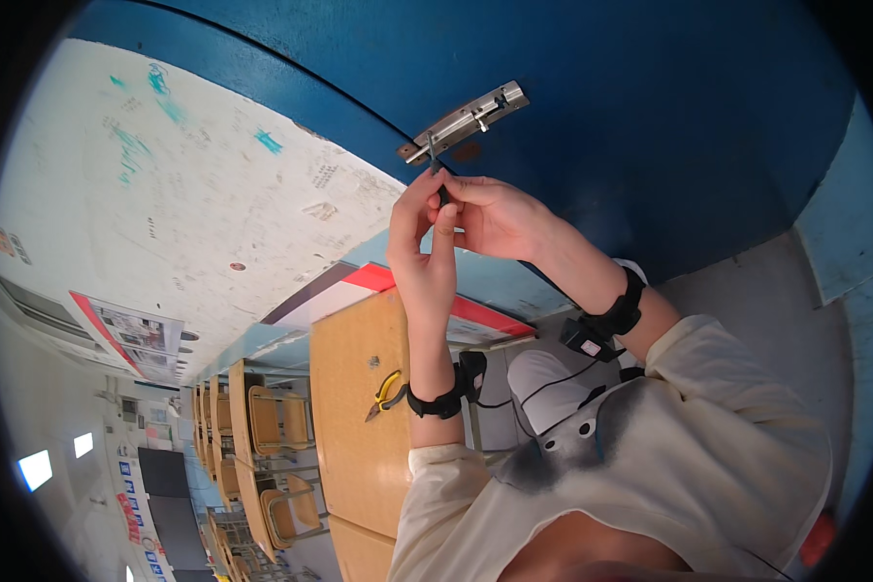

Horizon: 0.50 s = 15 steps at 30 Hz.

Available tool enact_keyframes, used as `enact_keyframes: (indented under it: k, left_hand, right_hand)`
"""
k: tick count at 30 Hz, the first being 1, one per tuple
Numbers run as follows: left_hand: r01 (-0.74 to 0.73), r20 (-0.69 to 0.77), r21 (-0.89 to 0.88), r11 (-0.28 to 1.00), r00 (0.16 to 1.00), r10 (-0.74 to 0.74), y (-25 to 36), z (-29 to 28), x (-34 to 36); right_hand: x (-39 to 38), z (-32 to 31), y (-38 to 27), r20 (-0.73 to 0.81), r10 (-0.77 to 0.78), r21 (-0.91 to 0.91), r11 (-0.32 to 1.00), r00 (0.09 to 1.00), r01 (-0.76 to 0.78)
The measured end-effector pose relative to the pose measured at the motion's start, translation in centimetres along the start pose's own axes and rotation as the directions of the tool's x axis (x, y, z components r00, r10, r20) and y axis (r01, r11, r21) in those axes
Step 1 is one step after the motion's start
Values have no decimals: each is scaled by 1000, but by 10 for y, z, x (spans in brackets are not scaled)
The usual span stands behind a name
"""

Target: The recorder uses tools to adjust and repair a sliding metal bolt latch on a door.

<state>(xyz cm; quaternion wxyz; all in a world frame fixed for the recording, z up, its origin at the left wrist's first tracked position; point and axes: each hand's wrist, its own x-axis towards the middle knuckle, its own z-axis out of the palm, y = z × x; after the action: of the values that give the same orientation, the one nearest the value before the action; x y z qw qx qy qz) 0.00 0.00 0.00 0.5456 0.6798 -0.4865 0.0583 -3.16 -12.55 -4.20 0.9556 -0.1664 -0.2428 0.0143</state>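
Left hand (419,238) and right hand (500,215) meet, both pinching a slim tool (443,196) by the door (650,116) bolt (470,121); pliers (386,396) lie open on the desk (351,466).

White painted wall (213,194), scuffed, with green scribbles; pale-blue painted band (495,278) below. Red-edged rectangular printed poster (138,335) mounted on it. Large dark-blue painted door (669,116) adjoins. Grey floor (766,291). Nearest furniture: light-brown wooden bench (344,461). Beyond it, light-brown wooden chairs (265,419) on metal frames, in rows. Farther: dark-grey rectangular panels (170,504). Bright white rectangular lights (35,470) at far left.
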Motion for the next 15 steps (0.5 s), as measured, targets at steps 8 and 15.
enact_keyframes:
  k: [8, 15]
  left_hand:
    - [-129, -74, 90, 988, 988, 135, 2, -1, 6]
    - [-139, -100, 177, 974, 982, 158, 2, 5, 7]
  right_hand:
    - [5, 0, -4, -42, 53, -11, 999, 998, -53]
    - [8, -6, -4, 41, 2, -15, 1000, 999, -2]
